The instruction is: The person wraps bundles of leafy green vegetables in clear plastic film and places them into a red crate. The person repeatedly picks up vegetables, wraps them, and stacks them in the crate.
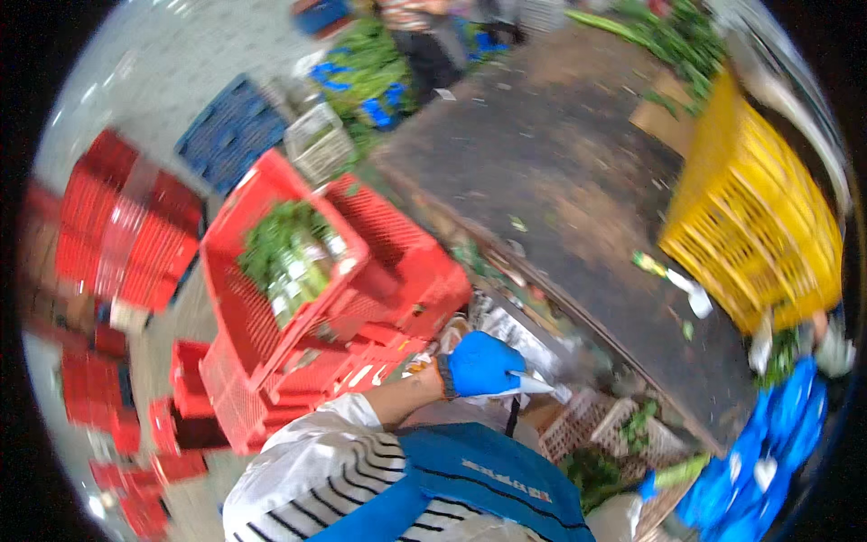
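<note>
My left hand (482, 364), in a blue glove, is closed in front of my apron, beside the table's near edge. A thin, pointed white object (535, 385) sticks out from its fingers; blur hides what it is. My right hand is out of view. Left of the glove, a red plastic crate (284, 352) holds leafy green vegetables with pale stalks (294, 271). It rests on other red crates. Across from me is a dark, worn tabletop (562, 176) with scraps of leaf. A small green and white item (694, 298) lies on it beside a yellow plastic crate (752, 230).
Stacked red crates (129, 223) and a blue crate stack (234, 132) stand at left. Pale crates (576, 423) and bundled blue bags (752, 461) lie at lower right. Long green vegetables (664, 34) are on the far table end. Another person (423, 40) is beyond the table.
</note>
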A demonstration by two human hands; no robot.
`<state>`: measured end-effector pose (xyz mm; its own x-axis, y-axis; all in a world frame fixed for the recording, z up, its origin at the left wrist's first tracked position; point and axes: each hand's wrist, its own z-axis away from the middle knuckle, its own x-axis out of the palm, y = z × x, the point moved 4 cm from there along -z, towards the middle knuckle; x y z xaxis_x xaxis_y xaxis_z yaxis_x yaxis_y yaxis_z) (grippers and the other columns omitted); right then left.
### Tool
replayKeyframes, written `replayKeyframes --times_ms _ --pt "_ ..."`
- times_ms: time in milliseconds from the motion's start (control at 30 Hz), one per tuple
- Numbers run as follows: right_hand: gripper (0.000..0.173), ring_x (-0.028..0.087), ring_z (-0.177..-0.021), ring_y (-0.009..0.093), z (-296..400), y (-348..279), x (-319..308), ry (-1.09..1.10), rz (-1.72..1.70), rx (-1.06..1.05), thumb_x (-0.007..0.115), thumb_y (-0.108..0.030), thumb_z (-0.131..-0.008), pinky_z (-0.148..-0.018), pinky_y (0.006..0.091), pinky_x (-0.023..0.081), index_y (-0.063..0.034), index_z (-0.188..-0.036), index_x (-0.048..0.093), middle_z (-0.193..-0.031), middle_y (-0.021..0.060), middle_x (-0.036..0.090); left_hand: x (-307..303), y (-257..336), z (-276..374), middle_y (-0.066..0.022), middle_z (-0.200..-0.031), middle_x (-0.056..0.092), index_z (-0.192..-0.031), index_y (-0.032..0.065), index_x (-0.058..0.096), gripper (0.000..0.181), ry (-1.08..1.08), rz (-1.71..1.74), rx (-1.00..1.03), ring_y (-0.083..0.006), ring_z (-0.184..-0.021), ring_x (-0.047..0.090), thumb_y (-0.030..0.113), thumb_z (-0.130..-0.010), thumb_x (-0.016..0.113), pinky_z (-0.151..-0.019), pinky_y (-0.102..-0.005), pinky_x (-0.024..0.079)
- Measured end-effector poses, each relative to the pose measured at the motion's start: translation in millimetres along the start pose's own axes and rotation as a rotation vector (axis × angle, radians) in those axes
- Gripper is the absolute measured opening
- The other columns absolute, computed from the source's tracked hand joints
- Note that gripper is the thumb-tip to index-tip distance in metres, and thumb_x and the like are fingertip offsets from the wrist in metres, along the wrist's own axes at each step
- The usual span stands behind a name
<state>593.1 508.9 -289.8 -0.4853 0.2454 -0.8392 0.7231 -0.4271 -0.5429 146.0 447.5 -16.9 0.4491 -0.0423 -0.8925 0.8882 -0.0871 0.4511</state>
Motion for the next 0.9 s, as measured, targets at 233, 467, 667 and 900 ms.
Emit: replayKeyframes --times_ms 233,467,667,900 --pt "0.067 0.050 -0.104 0.030 54.1 -134.3 -18.4 -0.131 -0.393 -0.258 0.064 -0.024 -0.072 -0.089 0.0392 0.039 -0.0004 -0.128 0.035 -0.118 0.0196 0.049 -15.6 -66.5 137.3 -0.0104 -0.068 0.061 -0.075 0.0177 0.065 0.020 0.112 0.086 -0.374 -0.0290 -0.056 0.058 0.036 -0.075 0.057 -0.048 -0.0364 0.044" --pt "0.062 0.048 -0.105 0.027 121.1 -360.3 -139.6 -0.178 -0.956 -0.720 0.059 -0.023 -0.076 -0.093 0.0386 0.035 -0.0033 -0.130 0.035 -0.121 0.0158 0.047 -67.0 -94.1 273.2 -0.0126 -0.063 0.058 -0.074 0.0150 0.065 0.013 0.388 0.179 -0.487 -0.0289 -0.056 0.057 0.026 -0.069 0.060 -0.049 -0.0366 0.043" --pt "0.058 0.047 -0.107 0.024 260.4 -569.3 -185.7 -0.564 -1.167 -1.260 0.056 -0.022 -0.079 -0.097 0.0381 0.032 -0.0059 -0.131 0.035 -0.124 0.0126 0.046 -82.6 -125.4 386.9 -0.0132 -0.066 0.058 -0.076 0.0099 0.065 0.013 0.709 0.182 -0.667 -0.0299 -0.059 0.058 0.021 -0.070 0.061 -0.052 -0.0367 0.044" --pt "0.076 0.051 -0.103 0.036 524.6 -730.6 -135.3 -0.197 -0.338 -2.555 0.064 0.001 -0.054 -0.086 0.0410 0.041 -0.0080 -0.127 0.043 -0.116 0.0144 0.054 -57.1 -155.1 459.2 -0.0138 -0.065 0.060 -0.076 0.0030 0.066 0.012 1.127 0.541 -0.861 -0.0245 -0.058 0.061 0.013 -0.071 0.061 -0.052 -0.0311 0.046"
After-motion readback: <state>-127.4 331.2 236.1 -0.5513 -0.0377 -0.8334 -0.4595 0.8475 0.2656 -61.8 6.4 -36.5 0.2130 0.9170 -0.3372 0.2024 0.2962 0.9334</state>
